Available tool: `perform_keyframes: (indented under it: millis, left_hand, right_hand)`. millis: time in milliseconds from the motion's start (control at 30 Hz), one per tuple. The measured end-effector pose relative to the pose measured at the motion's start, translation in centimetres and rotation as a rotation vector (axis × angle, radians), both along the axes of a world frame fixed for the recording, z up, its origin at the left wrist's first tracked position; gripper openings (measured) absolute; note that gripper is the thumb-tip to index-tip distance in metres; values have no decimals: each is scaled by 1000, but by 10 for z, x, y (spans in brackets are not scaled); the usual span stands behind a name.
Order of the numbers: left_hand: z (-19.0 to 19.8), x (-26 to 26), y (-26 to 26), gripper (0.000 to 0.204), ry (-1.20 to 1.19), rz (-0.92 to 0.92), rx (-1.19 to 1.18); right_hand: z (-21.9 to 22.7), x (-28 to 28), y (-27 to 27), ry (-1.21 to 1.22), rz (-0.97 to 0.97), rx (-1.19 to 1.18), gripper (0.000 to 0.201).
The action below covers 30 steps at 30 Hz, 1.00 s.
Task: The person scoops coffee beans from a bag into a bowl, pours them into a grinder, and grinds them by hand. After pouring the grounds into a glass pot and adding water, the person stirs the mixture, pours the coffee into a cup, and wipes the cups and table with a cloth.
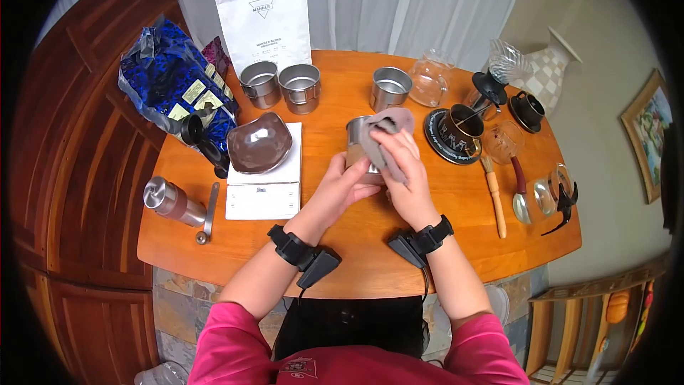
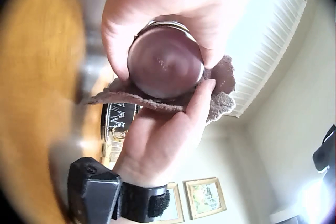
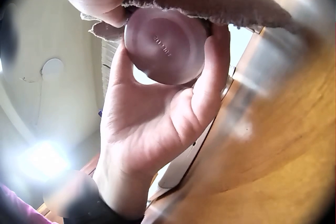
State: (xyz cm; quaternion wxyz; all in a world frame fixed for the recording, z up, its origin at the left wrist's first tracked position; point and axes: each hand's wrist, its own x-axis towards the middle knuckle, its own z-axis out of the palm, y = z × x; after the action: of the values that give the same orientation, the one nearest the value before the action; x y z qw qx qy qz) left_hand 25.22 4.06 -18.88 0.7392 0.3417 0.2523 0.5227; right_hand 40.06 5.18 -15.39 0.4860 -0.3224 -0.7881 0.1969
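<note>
A stainless steel cup [image 1: 354,132] is held above the table by my left hand [image 1: 345,184], thumb and fingers curled round its side. Its round base faces the camera in both wrist views, with small stamped letters at the centre in the right wrist view. My right hand [image 1: 409,180] grips a grey-mauve cloth [image 1: 375,148] and presses it against the cup's right side and rim. In the left wrist view, the cloth [image 2: 223,80] wraps partly round the cup [image 2: 164,64]. The cloth and fingers hide much of the cup's wall and mouth.
Behind stand several steel cups [image 1: 300,93] and a white coffee bag [image 1: 262,18]. Left are a brown dish [image 1: 261,144] on a white scale [image 1: 263,203] and a hand grinder [image 1: 171,198]. Right are a black cup [image 1: 462,128], a brush [image 1: 496,203], a spoon [image 1: 521,192] and glassware.
</note>
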Motion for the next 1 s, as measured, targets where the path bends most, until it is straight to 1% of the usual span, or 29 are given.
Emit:
perform_keyframes:
  millis: [67,100,200,233,333,433,533,567,633,667,733,800,900,1000]
  left_hand:
    - [1,1,-2,54,-14,-10,-7]
    - [1,1,-2,54,-26,-21,-4]
    - [1,-1,1,55,-106,-73,7]
    - [1,-2,1,55,-140,-93,11]
    - [5,-1,-1,49,-122,-35,65]
    - [6,0,-2,49,-90,34,85]
    - [3,1,-1,50,-4,80,98]
    - [2,2,-1,50,38,118,106]
    - [2,3,-2,50,120,197,120]
    - [0,2,-1,51,117,187,107]
    - [-4,0,2,51,111,169,79]
    - [-5,-1,3,51,53,146,107]
    - [2,-2,0,52,-13,98,169]
    - [8,-1,-3,56,-62,51,230]
  right_hand:
    - [4,1,-1,85,-23,-91,42]
    - [2,1,1,115,-47,-91,37]
    - [-11,-1,6,440,-51,-275,35]
    - [-11,1,6,484,20,-366,38]
    - [-6,0,2,725,111,-616,39]
    - [-10,-5,0,679,107,-586,40]
    - [-11,-8,-3,249,-42,-231,42]
    - [-9,-10,-7,258,-48,-225,46]
    - [-8,-7,-7,146,-22,-185,44]
    - [-7,-6,-7,89,-8,-164,43]
    - [-5,-8,-10,87,1,-165,45]
    - [-6,-9,-9,75,1,-138,43]
    - [-9,-7,-4,311,-14,-209,37]
    - [-10,-7,-2,883,213,-633,42]
